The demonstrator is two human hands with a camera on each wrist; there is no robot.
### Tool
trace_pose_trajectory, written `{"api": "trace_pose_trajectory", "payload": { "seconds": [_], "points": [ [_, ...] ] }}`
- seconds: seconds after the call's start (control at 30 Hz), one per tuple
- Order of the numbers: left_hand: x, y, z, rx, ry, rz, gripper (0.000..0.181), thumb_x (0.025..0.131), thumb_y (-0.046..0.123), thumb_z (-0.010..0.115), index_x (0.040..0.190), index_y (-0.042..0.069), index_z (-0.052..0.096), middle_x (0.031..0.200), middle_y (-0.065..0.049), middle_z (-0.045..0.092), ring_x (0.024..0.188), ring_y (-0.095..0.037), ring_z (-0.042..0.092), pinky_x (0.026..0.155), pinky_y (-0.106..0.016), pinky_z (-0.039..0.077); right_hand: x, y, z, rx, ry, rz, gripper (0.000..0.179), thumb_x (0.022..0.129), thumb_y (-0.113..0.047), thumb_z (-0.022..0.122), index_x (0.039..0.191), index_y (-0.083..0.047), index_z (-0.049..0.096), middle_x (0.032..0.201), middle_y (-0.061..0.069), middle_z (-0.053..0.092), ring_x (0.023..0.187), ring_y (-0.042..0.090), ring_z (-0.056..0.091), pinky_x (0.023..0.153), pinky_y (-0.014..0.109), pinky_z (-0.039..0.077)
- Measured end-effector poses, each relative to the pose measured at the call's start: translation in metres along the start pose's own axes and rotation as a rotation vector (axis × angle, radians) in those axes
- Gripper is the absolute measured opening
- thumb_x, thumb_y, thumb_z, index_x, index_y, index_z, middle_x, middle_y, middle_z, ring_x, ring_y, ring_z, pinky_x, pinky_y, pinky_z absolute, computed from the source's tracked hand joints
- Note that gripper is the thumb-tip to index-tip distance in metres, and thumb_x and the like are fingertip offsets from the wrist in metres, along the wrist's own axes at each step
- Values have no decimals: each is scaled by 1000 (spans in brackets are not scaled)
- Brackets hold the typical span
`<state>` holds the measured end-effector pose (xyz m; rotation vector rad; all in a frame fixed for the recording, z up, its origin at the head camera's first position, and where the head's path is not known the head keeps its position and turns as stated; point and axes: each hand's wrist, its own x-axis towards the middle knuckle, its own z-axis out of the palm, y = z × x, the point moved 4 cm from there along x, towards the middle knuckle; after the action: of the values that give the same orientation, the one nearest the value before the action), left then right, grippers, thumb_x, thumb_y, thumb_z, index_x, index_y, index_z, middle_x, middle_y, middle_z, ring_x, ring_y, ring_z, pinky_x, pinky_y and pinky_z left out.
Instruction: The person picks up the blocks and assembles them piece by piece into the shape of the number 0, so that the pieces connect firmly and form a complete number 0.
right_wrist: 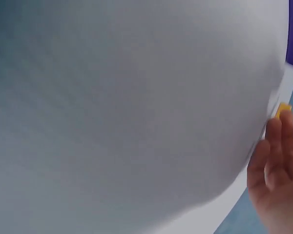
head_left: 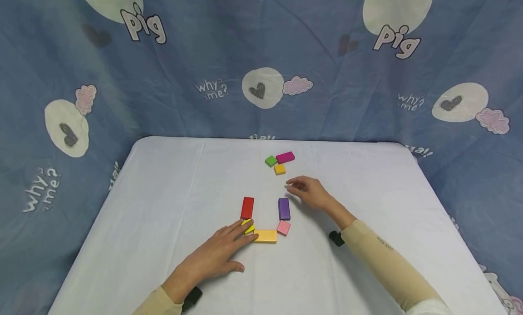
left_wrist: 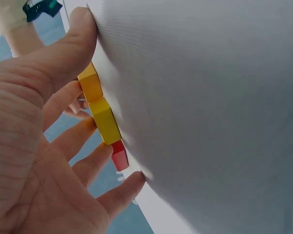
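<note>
My left hand (head_left: 222,248) is spread over the near-left corner of a row of blocks. Its fingers touch the yellow block (head_left: 247,226) and the left end of the orange-yellow block (head_left: 265,236); the thumb points aside. The red block (head_left: 247,208) lies just beyond the yellow one. On the right side are a pink block (head_left: 283,228) and a purple block (head_left: 283,209). My right hand (head_left: 311,192), fingers loosely bent and holding nothing, hovers beyond and right of the purple block. Nearest ahead of it is a small orange block (head_left: 279,169).
A green block (head_left: 271,161) and a magenta block (head_left: 285,157) lie beside the small orange one, toward the far edge. All stand on a white-covered table (head_left: 196,179). A blue printed curtain (head_left: 318,110) hangs behind and at both sides.
</note>
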<state>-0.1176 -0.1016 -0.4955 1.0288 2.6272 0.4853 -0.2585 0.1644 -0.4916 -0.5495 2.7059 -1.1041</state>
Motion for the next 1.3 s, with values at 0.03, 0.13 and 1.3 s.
{"api": "trace_pose_trajectory", "payload": {
  "seconds": [0.03, 0.13, 1.3],
  "points": [
    [0, 0, 0, -6, -3, -6, 81, 77, 40, 81, 148, 23, 45, 159, -4, 26, 144, -30, 24, 110, -52, 29, 4, 2, -3, -19, 35, 23, 29, 95, -22, 66, 119, -8, 68, 101, 4, 66, 92, 19, 60, 80, 35, 51],
    [0, 1, 0, -12, -10, -15, 81, 77, 41, 81, 148, 24, 44, 159, -3, 25, 144, -29, 23, 111, -51, 28, 16, 6, -8, -80, 115, 78, 31, 94, -26, 67, 118, -6, 68, 97, 6, 65, 88, 20, 60, 75, 35, 51],
    [0, 0, 0, 5, -11, -31, 82, 77, 42, 81, 148, 25, 44, 160, -1, 24, 145, -29, 22, 111, -51, 27, 62, -10, 7, -106, 79, 89, 45, 88, -15, 72, 128, -1, 59, 114, 14, 63, 99, 27, 58, 89, 38, 50]
  ]
}}
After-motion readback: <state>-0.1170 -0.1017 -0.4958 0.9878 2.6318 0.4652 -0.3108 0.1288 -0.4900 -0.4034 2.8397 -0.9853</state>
